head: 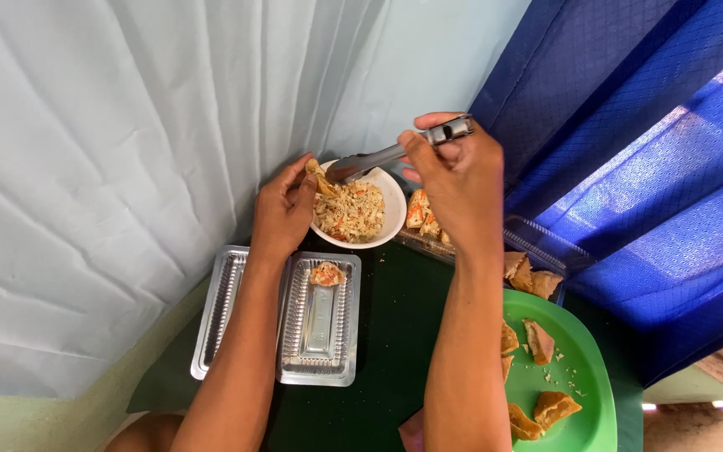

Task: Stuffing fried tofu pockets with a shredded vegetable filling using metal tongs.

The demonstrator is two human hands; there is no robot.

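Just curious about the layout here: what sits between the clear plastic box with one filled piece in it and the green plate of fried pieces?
In the head view, bare dark green tabletop separates the clear plastic box from the green plate, crossed only by the person's right forearm.

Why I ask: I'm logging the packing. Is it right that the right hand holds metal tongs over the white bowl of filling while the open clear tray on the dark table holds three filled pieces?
Not quite. The head view shows the clear tray holding only one filled piece. The rest stands: the right hand holds metal tongs over the white bowl.
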